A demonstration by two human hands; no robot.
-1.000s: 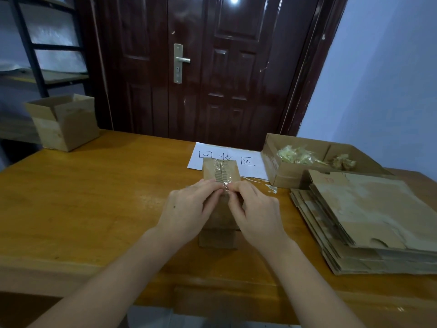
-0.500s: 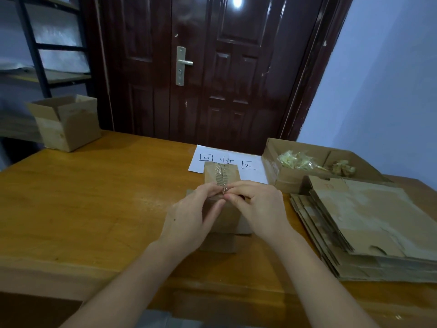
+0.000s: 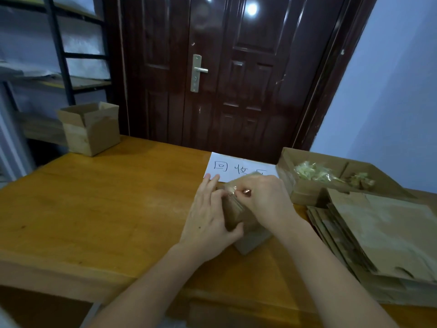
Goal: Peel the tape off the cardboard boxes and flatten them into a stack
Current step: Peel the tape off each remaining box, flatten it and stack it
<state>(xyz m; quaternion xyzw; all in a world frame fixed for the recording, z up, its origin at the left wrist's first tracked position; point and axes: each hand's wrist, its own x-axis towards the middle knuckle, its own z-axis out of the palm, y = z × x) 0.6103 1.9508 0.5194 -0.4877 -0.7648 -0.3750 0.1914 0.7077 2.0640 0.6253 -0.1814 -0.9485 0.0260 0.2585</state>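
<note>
Wooden bench [image 3: 94, 209]: small cardboard box [image 3: 238, 216] is steadied by left hand [image 3: 208, 221]; tape [image 3: 230, 191] end is pinched by right hand [image 3: 264, 197]. Peeling step; steady pull needed next.

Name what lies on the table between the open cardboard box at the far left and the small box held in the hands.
Only bare wooden table, in the head view, between the open box and the held box.

Bare table [image 3: 106, 204] left; flattened stack [image 3: 383, 235] blocks right.
</note>
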